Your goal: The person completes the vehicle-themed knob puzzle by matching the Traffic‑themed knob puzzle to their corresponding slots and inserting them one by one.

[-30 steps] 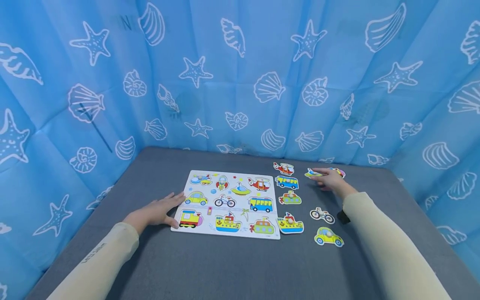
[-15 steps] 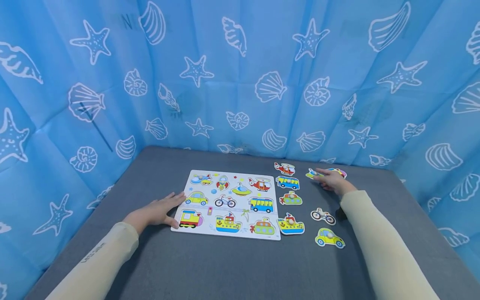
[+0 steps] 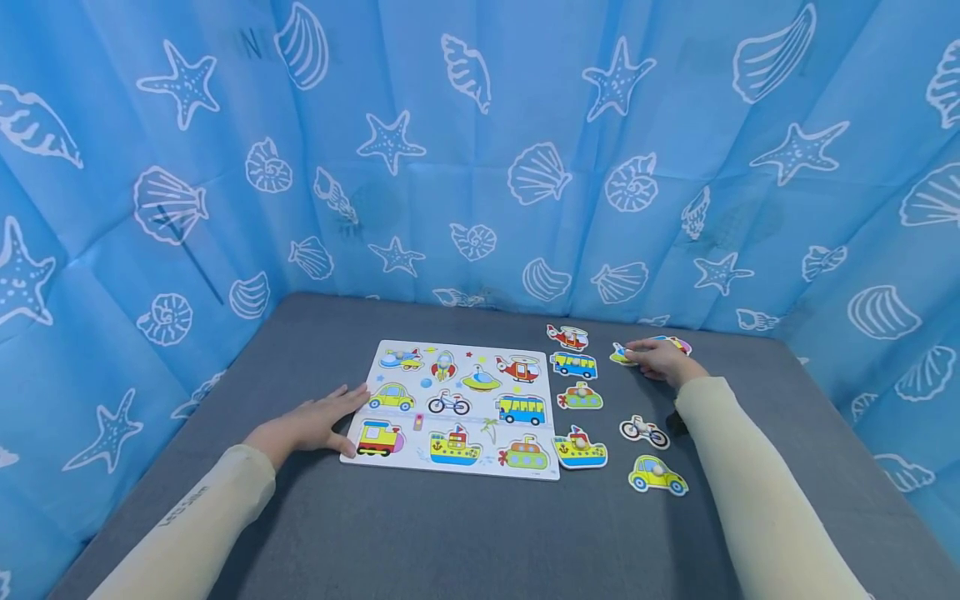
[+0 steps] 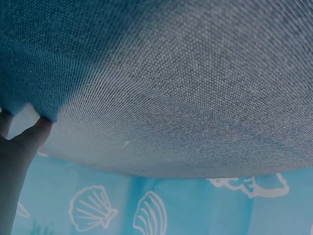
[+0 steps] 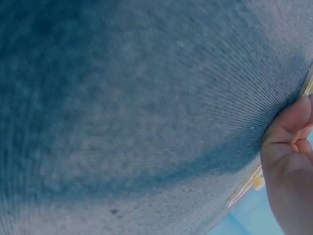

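My right hand [image 3: 663,362] pinches the yellow-green flying saucer puzzle piece [image 3: 620,355] at the back right of the table, fingers over its middle. In the right wrist view the thumb [image 5: 293,120] bends toward the fingers, with a piece's edge just past them. Another colourful piece [image 3: 681,344] lies behind this hand, partly covered. At the left edge of the white puzzle board [image 3: 450,429] rests my left hand [image 3: 311,423], fingers spread and thumb at the lower corner. Vehicle pictures cover the board, among them a saucer picture [image 3: 481,379].
Right of the board lie a helicopter piece [image 3: 567,337], a bus piece [image 3: 573,365], a submarine piece [image 3: 581,396] and a ship piece [image 3: 580,448] against its edge. Nearer the right forearm are a bicycle piece [image 3: 643,432] and a car piece [image 3: 657,475]. A blue curtain [image 3: 480,167] encloses the grey table.
The right hand's fingers have drawn in from a stretched reach to a pinch on the saucer piece, which has turned a little. The left hand and board stay in place.
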{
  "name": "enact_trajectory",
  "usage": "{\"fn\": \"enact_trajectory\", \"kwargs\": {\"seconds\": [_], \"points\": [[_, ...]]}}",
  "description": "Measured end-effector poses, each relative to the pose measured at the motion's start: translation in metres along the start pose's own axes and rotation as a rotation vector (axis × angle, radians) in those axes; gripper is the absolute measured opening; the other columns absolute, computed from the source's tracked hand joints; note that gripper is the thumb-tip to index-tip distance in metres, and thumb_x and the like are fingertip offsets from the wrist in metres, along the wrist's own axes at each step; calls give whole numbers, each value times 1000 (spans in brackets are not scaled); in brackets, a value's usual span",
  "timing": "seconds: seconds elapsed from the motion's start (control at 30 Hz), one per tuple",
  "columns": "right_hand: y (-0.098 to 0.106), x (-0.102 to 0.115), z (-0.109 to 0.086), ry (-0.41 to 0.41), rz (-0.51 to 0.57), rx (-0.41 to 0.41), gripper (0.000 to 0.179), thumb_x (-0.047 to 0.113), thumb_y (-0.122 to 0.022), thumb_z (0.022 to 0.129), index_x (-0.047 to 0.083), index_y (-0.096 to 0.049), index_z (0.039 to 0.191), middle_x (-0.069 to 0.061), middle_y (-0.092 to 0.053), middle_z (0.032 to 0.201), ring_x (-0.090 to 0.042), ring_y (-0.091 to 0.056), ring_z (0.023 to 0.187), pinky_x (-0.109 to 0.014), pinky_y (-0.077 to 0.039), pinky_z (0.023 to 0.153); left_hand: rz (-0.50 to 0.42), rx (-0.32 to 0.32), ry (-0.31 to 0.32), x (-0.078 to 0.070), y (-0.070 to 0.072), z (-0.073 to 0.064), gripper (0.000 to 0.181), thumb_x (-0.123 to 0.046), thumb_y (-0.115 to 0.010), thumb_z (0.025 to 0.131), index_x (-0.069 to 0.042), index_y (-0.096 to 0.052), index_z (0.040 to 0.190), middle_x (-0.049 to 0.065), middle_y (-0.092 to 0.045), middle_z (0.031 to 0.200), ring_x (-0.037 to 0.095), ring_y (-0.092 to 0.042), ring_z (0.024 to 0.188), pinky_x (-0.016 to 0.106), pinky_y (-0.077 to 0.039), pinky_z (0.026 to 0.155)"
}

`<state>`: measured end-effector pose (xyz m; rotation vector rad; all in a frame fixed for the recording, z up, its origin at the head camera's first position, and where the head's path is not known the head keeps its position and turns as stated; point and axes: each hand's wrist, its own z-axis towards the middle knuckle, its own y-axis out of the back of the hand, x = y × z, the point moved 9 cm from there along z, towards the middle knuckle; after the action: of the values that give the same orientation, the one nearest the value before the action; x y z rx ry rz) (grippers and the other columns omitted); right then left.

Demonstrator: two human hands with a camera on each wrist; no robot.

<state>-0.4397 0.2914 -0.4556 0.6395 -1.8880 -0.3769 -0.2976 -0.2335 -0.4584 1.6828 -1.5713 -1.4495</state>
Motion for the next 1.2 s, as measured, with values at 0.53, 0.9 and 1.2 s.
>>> {"fn": "enact_trajectory", "kwargs": {"seconds": [0.53,0.9,1.2], "points": [[6,-10,18,-62,41,-30,50,18,-57,99,-4,-44,141,-12,-57,121,-13,-51,84,-26,-46,73,-8,6,-27,-4,3,-2,107,-49,-77,74,-8,-21,155,16,-15,160,43,-8,145,70,-13,107],[8,-14,18,-64,49,-59,45,15,-62,96,-5,-52,135,-2,-62,98,-16,-51,81,-29,-47,70,-8,6,-14,1,0,1,109,-53,-77,72,-10,-21,156,13,-15,161,41,-7,146,69,-13,107],[-1,8,-5,-28,38,-61,47,20,-61,97,-3,-51,136,-23,-47,138,-37,-44,119,-53,-38,99,-1,11,-15,-1,0,1,107,-50,-78,74,-9,-22,155,15,-15,161,42,-7,146,69,-12,107]]}}
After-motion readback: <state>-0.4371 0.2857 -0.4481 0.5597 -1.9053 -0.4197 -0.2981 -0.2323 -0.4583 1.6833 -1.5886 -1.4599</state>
